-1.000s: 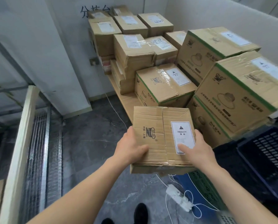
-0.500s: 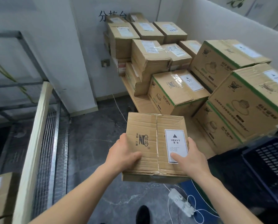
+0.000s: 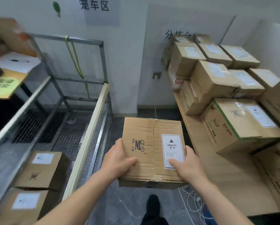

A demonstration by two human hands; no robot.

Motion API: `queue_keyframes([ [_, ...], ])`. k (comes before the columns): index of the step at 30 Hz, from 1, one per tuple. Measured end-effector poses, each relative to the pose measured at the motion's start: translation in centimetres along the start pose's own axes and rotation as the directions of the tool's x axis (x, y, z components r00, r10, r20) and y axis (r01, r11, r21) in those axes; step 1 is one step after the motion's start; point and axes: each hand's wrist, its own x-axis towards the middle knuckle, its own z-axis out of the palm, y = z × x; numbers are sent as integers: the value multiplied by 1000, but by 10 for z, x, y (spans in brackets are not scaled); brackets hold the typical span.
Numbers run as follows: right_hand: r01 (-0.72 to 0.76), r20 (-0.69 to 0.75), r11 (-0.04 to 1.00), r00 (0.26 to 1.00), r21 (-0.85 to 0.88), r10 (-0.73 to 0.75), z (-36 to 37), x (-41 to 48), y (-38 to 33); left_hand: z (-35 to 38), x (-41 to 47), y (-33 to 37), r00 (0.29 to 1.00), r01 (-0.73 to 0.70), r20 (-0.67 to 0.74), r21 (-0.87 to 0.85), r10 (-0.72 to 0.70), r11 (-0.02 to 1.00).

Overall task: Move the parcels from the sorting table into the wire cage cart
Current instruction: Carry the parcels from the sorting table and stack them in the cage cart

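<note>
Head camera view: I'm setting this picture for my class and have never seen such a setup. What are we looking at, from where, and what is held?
No machine here: a wide-angle camera worn on a person's head looks forward and down, so you see their own arms. The left hand and right hand grip a cardboard box by its sides, thumbs on top; its white label reads HEAVY. On the right, the sorting table carries many stacked parcels. On the left stands the wire cage cart, with two labelled parcels already inside. The held box is above the floor between them.
</note>
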Motion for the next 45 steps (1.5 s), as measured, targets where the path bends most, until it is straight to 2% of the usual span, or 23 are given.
queue_keyframes([
  [5,144,120,990,983,-10,-142,26,57,-59,-32,30,-25,988,101,-109,-77,-109,992],
  [10,261,251,965,936,-21,-247,50,129,-119,-62,69,-36,942,233,-221,-111,-253,966],
  [16,429,379,903,842,-40,-383,64,194,-198,-89,107,-42,854,343,-332,-216,-399,914],
  [23,576,488,816,729,-58,-480,100,227,-279,-115,130,-69,734,405,-386,-411,-558,817],
  [28,639,548,767,664,-61,-510,144,240,-336,-142,153,-108,659,444,-412,-462,-629,768],
  [38,696,628,711,598,-98,-499,237,263,-430,-189,196,-179,611,452,-371,-562,-700,693],
  [45,761,729,633,513,-143,-453,311,279,-478,-200,222,-229,498,523,-334,-621,-800,584],
])
